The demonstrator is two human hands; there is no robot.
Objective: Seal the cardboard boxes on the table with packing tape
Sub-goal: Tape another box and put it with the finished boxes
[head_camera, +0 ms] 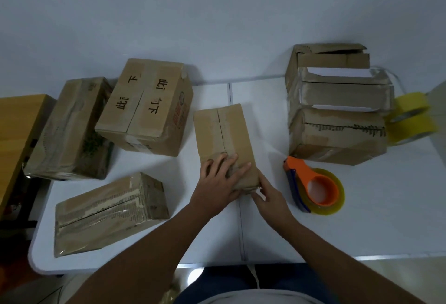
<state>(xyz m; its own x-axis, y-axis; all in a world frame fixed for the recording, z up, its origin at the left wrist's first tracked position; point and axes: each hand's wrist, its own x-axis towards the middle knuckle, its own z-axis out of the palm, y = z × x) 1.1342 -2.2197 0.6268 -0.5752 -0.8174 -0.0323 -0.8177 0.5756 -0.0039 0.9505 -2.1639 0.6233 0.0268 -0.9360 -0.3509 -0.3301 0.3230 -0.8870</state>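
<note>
- White tabletop [362,219] set against a plain pale wall, with cardboard boxes spread across it.
- Narrow box [224,134] lies in the middle, nearest the person, with a tape strip running along its top seam.
- Left hand [220,183] lies flat and open on the near end of that box, fingers spread over the tape.
- Right hand [270,197] is loosely open, its fingers touching the box's near right corner and end face.
- Orange tape dispenser [313,187] with a clear roll rests on the tabletop just right of the hands, untouched.
- Stack of boxes [337,110] stands far right; two yellow tape rolls [412,120] sit beside it.
- Lettered box [147,108], a film-wrapped box [70,129] and a taped box [111,212] lie on the left.
</note>
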